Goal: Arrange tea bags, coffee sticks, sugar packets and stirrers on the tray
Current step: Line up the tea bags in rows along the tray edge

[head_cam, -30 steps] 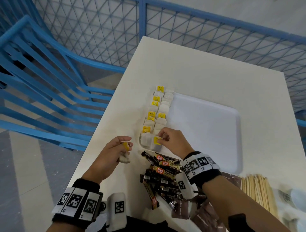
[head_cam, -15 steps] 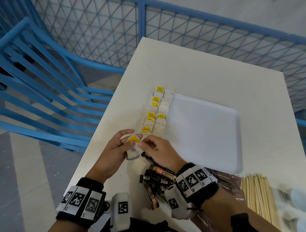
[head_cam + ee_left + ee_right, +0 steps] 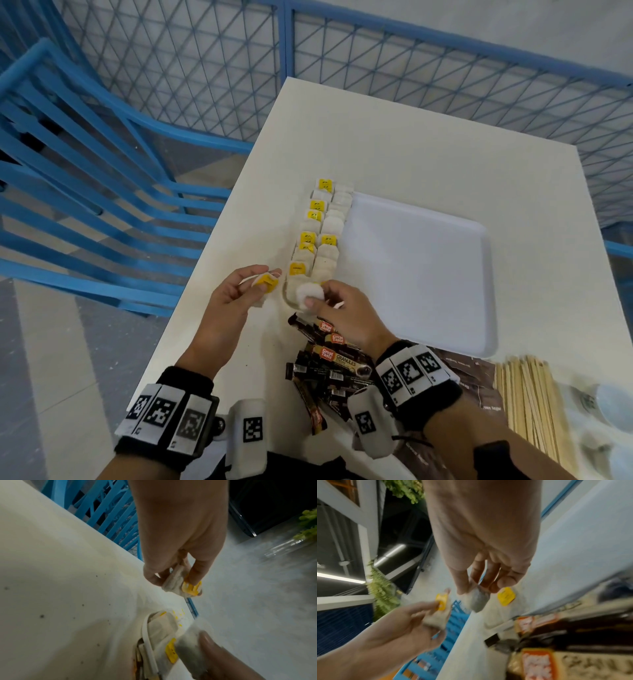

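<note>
A white tray [image 3: 428, 274] lies on the table, with two rows of tea bags [image 3: 318, 236] with yellow tags along its left edge. My left hand [image 3: 255, 286] pinches a tea bag with a yellow tag [image 3: 266, 284], [image 3: 181, 585] just left of the tray's near corner. My right hand [image 3: 317, 298] pinches a second tea bag [image 3: 308, 294], [image 3: 477, 600] over that corner, close to the left hand. A pile of dark coffee sticks [image 3: 329, 363] lies under my right wrist. Wooden stirrers [image 3: 527, 401] lie at the near right.
Brown packets [image 3: 469, 377] lie between the coffee sticks and the stirrers. A blue chair [image 3: 85, 178] stands left of the table and a blue mesh fence [image 3: 376, 68] runs behind it. The table's left edge is close to my left hand.
My right hand came from the tray's near corner to my left hand, took a tea bag from it and has drawn back toward the tray corner. My left hand still holds one.
</note>
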Available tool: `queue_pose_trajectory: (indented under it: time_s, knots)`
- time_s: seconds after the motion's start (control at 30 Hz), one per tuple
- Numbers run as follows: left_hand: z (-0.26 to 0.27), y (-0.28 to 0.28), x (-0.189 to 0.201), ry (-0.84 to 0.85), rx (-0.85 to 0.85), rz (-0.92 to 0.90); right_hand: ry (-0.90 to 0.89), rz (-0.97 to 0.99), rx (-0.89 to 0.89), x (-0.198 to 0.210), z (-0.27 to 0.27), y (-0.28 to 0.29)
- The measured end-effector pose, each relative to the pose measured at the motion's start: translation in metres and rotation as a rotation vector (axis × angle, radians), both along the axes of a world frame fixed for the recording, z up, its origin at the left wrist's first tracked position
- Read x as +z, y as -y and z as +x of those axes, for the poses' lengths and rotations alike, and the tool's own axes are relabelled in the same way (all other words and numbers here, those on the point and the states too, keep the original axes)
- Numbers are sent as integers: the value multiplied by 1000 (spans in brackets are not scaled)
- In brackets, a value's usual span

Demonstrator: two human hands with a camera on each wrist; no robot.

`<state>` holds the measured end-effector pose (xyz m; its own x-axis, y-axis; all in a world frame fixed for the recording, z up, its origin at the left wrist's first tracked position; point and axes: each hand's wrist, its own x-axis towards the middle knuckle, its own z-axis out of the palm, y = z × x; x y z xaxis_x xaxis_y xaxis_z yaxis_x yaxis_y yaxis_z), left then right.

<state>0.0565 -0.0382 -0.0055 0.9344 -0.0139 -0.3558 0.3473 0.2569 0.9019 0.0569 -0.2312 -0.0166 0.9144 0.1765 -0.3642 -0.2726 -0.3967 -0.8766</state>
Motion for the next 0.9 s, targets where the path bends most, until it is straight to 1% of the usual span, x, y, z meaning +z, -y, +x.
queue_pose_trajectory:
  time_s: [0.1, 0.17, 0.3, 0.5, 0.6, 0.73, 0.8, 0.9]
  knots:
    - [2, -3, -5, 13, -16, 135, 7, -40, -118, -7, 7, 19]
    - [4, -1, -7, 25, -33, 194, 2, -48, -129, -11, 11, 26]
    - [15, 10, -12, 38, -153, 317, -16, -37, -59, -15, 20, 27]
    - [27, 22, -24, 30, -245, 386, 5, -111, 26, -24, 26, 18]
    - [30, 24, -30, 41, -322, 473, 2, -127, 58, -26, 27, 15]
    - [30, 23, -36, 85, -292, 584, 8, -127, 123, -24, 24, 18]
    - [30, 22, -39, 86, -268, 592, 27, -143, 153, -25, 22, 19]
    - [28, 22, -40, 85, -257, 607, 41, -151, 138, -27, 23, 21]
